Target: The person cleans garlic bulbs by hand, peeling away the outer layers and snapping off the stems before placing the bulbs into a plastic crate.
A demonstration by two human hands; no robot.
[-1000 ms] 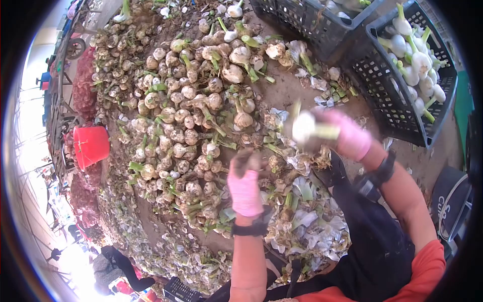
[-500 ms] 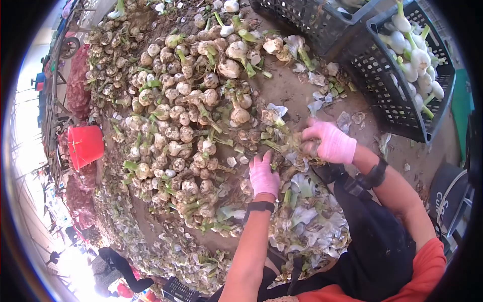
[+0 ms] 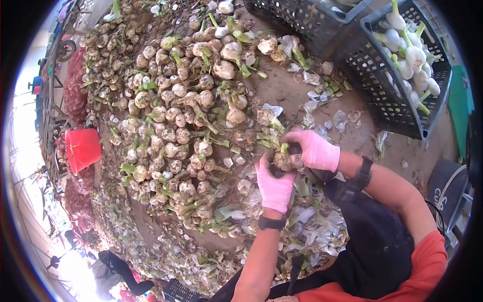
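Note:
Both my hands, in pink gloves, meet in front of my knees at a dirty garlic bulb (image 3: 283, 161) with a short green stem stub. My left hand (image 3: 274, 187) is closed around its near side, thumb and fingers curled against it. My right hand (image 3: 317, 151) grips it from the other side, fingers bent near the stem; part of the bulb is hidden by the fingers. Peeled skins and leaf scraps (image 3: 314, 226) lie below the hands. To the left spreads a wide heap of unpeeled garlic bulbs (image 3: 176, 118) with roots and cut stems.
A black crate (image 3: 382, 95) holding clean white garlic stands at the upper right, beside another black crate (image 3: 297, 25). A red bucket (image 3: 83, 150) and red mesh sacks (image 3: 75, 85) line the left. A dark bucket (image 3: 445, 189) is at the right. Another person (image 3: 118, 274) is at the lower left.
My hands have come together: the left moved slightly right, the right moved left and a little down. The garlic bulb now shows between them. The view has shifted slightly.

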